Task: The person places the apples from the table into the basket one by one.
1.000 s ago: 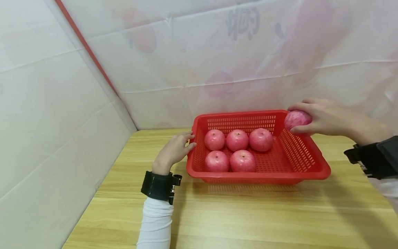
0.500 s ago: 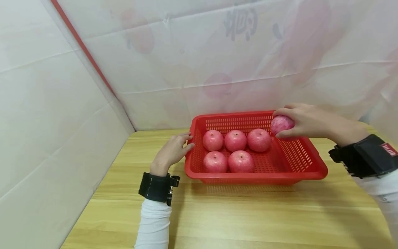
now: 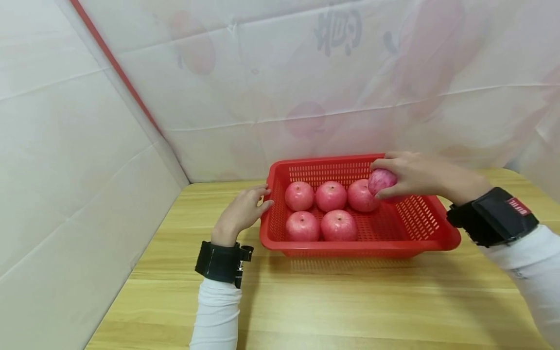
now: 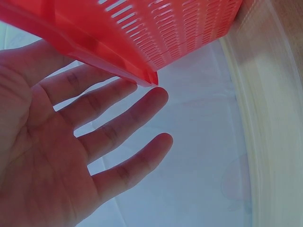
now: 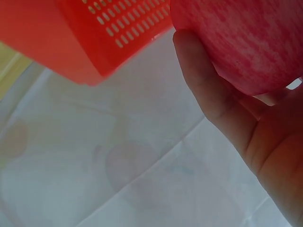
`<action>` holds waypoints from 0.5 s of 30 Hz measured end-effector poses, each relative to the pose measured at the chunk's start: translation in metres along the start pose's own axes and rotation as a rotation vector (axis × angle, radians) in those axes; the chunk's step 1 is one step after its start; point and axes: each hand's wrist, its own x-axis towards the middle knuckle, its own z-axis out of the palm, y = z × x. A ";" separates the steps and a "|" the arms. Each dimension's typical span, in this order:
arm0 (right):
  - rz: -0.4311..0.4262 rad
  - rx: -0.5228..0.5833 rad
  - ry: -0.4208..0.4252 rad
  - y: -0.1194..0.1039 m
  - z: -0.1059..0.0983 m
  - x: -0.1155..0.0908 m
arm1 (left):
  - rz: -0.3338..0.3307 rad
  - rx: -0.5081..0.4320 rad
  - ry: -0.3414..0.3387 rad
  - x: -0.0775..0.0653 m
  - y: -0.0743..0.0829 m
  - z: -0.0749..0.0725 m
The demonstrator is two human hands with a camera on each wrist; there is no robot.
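My right hand grips a red apple over the right part of a red plastic basket. The held apple overlaps the back row's right apple in the head view. In the right wrist view the thumb lies along the apple's side. Within the basket sit a back row of three apples and a front row of two, the front pair being a left apple and a right apple. At the basket's left end, my left hand touches the rim with fingers spread and nearly straight.
The basket stands on a wood-grain table, near its back edge. Behind it hangs a pale printed cloth, and another white cloth wall closes off the left side. Slotted basket walls rise around the apples.
My right hand has carried the held apple leftward from the basket's right end to beside the back row's right apple. My left hand has stayed at the left rim.
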 end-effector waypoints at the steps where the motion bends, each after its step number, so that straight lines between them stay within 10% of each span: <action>1: -0.001 0.000 -0.015 0.000 0.002 0.001 | 0.000 -0.002 0.000 0.000 0.000 0.000; 15: 0.085 0.056 -0.218 0.000 0.016 0.004 | 0.005 0.008 -0.004 0.001 0.000 0.000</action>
